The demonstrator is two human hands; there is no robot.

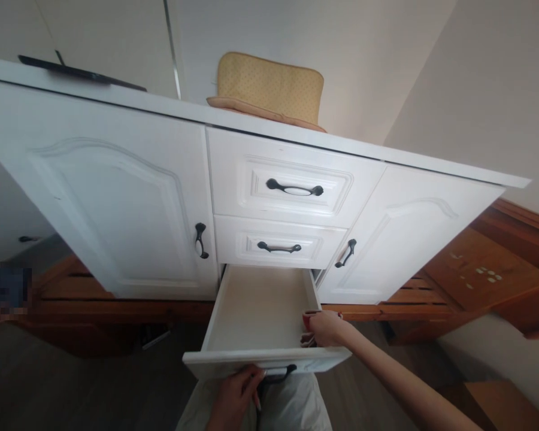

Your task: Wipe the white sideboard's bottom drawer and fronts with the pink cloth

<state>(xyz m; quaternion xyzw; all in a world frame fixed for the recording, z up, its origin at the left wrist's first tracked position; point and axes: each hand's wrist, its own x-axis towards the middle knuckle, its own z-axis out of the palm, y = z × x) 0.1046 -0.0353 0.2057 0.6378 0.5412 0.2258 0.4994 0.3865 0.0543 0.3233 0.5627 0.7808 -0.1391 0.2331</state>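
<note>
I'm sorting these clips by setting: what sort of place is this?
Probably a room in a home: a white sideboard with panelled doors, a cushion on top, wooden furniture beside it. The left hand holds the open bottom drawer.

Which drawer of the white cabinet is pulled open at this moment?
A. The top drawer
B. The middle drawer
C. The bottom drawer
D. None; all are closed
C. The bottom drawer stands pulled out, its bare inside showing, with the left hand at its front handle and the right hand at its right wall; the top drawer and middle drawer sit flush.
</note>
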